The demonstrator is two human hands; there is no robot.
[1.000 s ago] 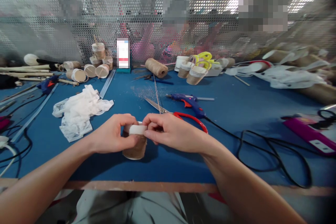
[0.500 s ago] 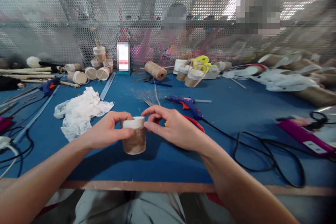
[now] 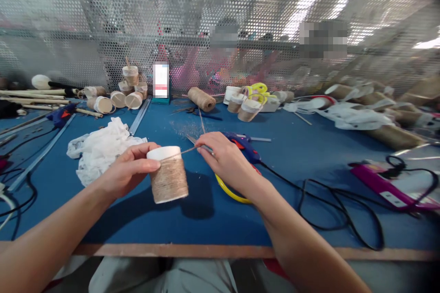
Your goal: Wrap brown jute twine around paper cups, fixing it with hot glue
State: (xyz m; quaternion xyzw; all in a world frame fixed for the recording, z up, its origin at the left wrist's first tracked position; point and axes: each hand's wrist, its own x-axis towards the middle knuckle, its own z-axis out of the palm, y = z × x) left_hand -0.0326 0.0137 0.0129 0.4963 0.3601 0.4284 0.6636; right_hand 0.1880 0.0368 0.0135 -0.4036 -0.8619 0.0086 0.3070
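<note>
Gripping the cup (image 3: 169,181) left and twine (image 3: 189,150) right, the hands (image 3: 223,156) now stand farther apart.

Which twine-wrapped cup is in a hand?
The brown twine-wrapped white cup in the left hand, nearest the front edge of the blue table; the other wrapped cups sit toward the back.

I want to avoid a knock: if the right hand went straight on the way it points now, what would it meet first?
Probably the scissors blade, whose tip shows just ahead of the right hand in the picture. The height is unclear; the hand may pass above it.
</note>
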